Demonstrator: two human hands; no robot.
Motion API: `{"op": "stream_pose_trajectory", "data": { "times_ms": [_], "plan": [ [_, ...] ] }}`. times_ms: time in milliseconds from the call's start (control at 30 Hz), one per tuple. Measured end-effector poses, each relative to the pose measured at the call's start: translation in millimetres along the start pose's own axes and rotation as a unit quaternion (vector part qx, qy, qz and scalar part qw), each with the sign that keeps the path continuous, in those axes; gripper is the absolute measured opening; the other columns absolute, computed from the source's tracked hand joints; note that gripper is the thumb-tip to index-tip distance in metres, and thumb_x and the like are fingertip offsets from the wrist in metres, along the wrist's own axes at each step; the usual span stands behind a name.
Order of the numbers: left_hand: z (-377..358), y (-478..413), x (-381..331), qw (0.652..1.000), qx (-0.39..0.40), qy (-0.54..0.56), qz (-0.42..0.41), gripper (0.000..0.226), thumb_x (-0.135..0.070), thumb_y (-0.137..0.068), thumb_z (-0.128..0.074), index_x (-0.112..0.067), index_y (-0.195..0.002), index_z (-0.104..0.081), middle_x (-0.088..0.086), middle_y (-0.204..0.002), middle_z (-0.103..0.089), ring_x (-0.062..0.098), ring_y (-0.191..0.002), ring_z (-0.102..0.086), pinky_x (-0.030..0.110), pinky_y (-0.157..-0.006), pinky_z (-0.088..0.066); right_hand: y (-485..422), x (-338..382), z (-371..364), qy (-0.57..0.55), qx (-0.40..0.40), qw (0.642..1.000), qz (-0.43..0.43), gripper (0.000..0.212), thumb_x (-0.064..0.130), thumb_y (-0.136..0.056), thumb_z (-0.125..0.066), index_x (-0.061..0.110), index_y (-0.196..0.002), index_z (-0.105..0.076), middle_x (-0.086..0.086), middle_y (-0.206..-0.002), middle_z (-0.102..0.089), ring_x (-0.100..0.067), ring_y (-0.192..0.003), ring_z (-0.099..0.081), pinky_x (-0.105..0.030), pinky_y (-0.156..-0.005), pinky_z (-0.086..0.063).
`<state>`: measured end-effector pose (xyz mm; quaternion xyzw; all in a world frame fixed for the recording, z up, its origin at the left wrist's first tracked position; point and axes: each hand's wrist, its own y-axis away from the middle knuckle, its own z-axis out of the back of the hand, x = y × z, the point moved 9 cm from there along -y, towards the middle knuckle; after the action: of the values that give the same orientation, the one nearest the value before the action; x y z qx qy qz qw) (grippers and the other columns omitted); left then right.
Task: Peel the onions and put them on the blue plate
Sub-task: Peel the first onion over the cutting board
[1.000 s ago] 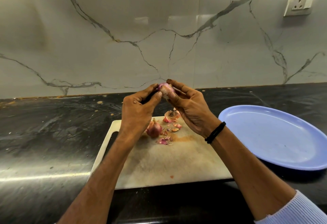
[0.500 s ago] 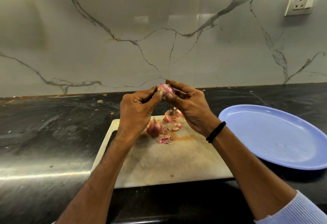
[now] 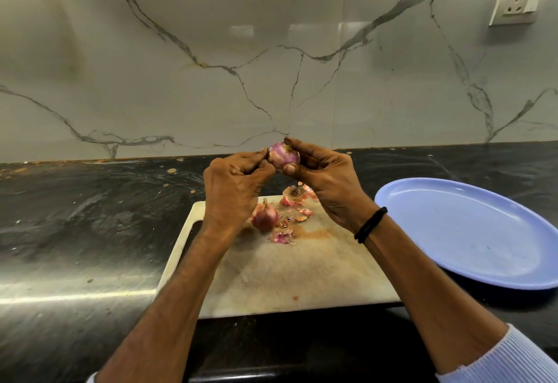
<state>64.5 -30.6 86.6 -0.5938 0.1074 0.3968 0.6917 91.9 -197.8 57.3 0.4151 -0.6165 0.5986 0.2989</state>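
Note:
A small purple onion [image 3: 283,154], partly peeled, is held up above the far edge of the cutting board [image 3: 287,274]. My right hand [image 3: 324,183] grips it between thumb and fingers. My left hand [image 3: 234,187] pinches at its left side with curled fingers. A second onion [image 3: 265,216], still in its red skin, lies on the board below my left hand. Loose skin pieces [image 3: 294,196] lie around it. The blue plate [image 3: 471,231] sits empty on the counter to the right of the board.
The black counter [image 3: 90,231] runs left and right under a marble-look wall. Small skin flakes [image 3: 171,170] dot the counter at the back. A wall socket [image 3: 516,6] sits at the upper right.
The onion has turned in my hands, and more pale peeled surface faces me. My left fingers have shifted on its left side. Board, second onion and plate stay put.

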Motion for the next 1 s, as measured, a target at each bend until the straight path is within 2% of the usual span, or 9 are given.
{"op": "stream_pose_trajectory", "data": {
  "times_ms": [100, 167, 233, 333, 433, 500, 700, 867, 1000],
  "plan": [
    [2.3, -0.2, 1.3, 0.999, -0.001, 0.028, 0.025, 0.024, -0.02, -0.086, -0.074, -0.017, -0.109, -0.072, -0.011, -0.094, -0.072, -0.005, -0.084, -0.07, 0.015, -0.078, -0.056, 1.0, 1.2, -0.7, 0.002, 0.0, 1.0, 0.004, 0.056, -0.008, -0.076, -0.071, 0.004, -0.129, -0.057, -0.011, -0.122, -0.066, -0.021, -0.114, -0.064, -0.032, -0.094, -0.054],
    [-0.2, 0.6, 1.3, 0.997, 0.012, 0.058, 0.057, 0.02, -0.034, -0.081, -0.073, -0.027, -0.1, -0.074, -0.016, -0.087, -0.073, -0.001, -0.083, -0.071, 0.02, -0.077, -0.059, 1.5, 2.5, 0.1, 0.007, -0.004, 1.0, 0.008, 0.058, -0.001, -0.073, -0.073, 0.003, -0.129, -0.057, -0.012, -0.123, -0.066, -0.021, -0.115, -0.064, -0.035, -0.096, -0.053],
    [-6.5, 3.4, 3.7, 0.987, 0.03, 0.114, 0.104, 0.025, -0.042, -0.076, -0.072, -0.027, -0.096, -0.076, -0.016, -0.082, -0.075, 0.003, -0.084, -0.073, 0.021, -0.077, -0.059, 2.2, 2.4, 0.0, 0.009, -0.005, 1.0, 0.01, 0.059, 0.004, -0.071, -0.074, 0.003, -0.128, -0.058, -0.013, -0.123, -0.066, -0.022, -0.115, -0.064, -0.041, -0.097, -0.052],
    [-16.0, 7.1, 18.6, 0.964, 0.034, 0.19, 0.182, 0.018, -0.024, -0.083, -0.074, -0.019, -0.101, -0.075, -0.009, -0.084, -0.077, 0.008, -0.085, -0.074, 0.025, -0.081, -0.06, 2.4, 1.6, -2.5, 0.023, -0.002, 1.0, 0.015, 0.059, 0.004, -0.069, -0.076, 0.003, -0.126, -0.06, -0.012, -0.123, -0.066, -0.023, -0.115, -0.064, -0.045, -0.097, -0.052],
    [-23.5, 10.5, 27.6, 0.939, 0.043, 0.246, 0.235, 0.013, -0.015, -0.087, -0.071, -0.016, -0.099, -0.076, -0.001, -0.089, -0.078, 0.014, -0.09, -0.074, 0.03, -0.085, -0.059, 3.4, 4.8, -5.2, 0.045, -0.002, 0.999, 0.025, 0.06, 0.006, -0.068, -0.076, 0.004, -0.125, -0.06, -0.01, -0.12, -0.067, -0.019, -0.113, -0.064, -0.036, -0.096, -0.053],
    [-25.6, 10.9, 28.8, 0.933, 0.042, 0.263, 0.243, 0.014, -0.012, -0.087, -0.071, -0.015, -0.1, -0.076, 0.001, -0.091, -0.078, 0.014, -0.091, -0.074, 0.029, -0.086, -0.059, 4.1, 6.8, -5.6, 0.054, -0.004, 0.998, 0.03, 0.06, 0.005, -0.068, -0.076, 0.004, -0.125, -0.06, -0.009, -0.12, -0.067, -0.018, -0.113, -0.065, -0.032, -0.095, -0.053],
    [-25.0, 10.6, 23.3, 0.936, 0.041, 0.266, 0.228, 0.018, -0.011, -0.085, -0.071, -0.018, -0.102, -0.074, -0.008, -0.088, -0.078, 0.009, -0.09, -0.073, 0.021, -0.081, -0.058, 4.4, 6.9, -3.3, 0.076, -0.003, 0.996, 0.034, 0.06, 0.008, -0.069, -0.076, 0.006, -0.126, -0.06, -0.012, -0.123, -0.066, -0.019, -0.115, -0.064, -0.039, -0.098, -0.052],
    [-22.4, 11.3, 26.8, 0.944, 0.032, 0.233, 0.23, 0.026, -0.01, -0.085, -0.072, -0.011, -0.111, -0.073, -0.004, -0.095, -0.077, 0.01, -0.093, -0.073, 0.027, -0.086, -0.059, 3.8, 5.6, -1.3, 0.087, -0.001, 0.996, 0.034, 0.057, -0.003, -0.073, -0.075, 0.005, -0.127, -0.059, -0.012, -0.123, -0.066, -0.019, -0.115, -0.063, -0.035, -0.097, -0.053],
    [-21.6, 10.7, 26.9, 0.948, 0.026, 0.22, 0.228, 0.026, -0.005, -0.085, -0.071, -0.013, -0.11, -0.073, -0.014, -0.085, -0.076, 0.005, -0.088, -0.073, 0.021, -0.081, -0.058, 1.9, 6.1, 0.2, 0.08, -0.003, 0.996, 0.035, 0.057, -0.002, -0.073, -0.075, 0.006, -0.127, -0.059, -0.012, -0.124, -0.065, -0.019, -0.116, -0.063, -0.036, -0.097, -0.053]
  ]
}}
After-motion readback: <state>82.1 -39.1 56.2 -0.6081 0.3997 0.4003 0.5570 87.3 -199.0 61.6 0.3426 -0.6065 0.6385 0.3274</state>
